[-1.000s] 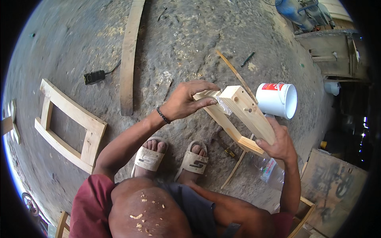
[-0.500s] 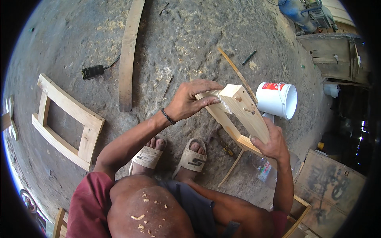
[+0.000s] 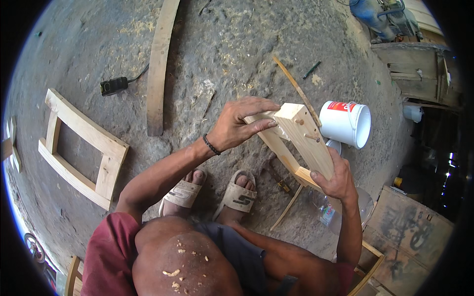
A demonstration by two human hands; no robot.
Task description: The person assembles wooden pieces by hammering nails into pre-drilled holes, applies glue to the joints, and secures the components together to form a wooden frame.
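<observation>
A pale wooden frame is held up in front of me, tilted, between my two hands. Two wooden pegs stick out of the outer face of its near-side rail. White glue-like stuff shows at the joint by the rail's far end. My left hand pinches the crosspiece beside that joint, thumb below and fingers on top. My right hand wraps round the rail's lower end, its thumb pressed on the wood. The frame's lower right corner is partly hidden behind my right hand.
Another wooden frame lies on the floor at left, near a long board and a black corded device. Beyond my right hand are a white bucket, a thin wooden strip and a clear bottle. A wooden box stands at right.
</observation>
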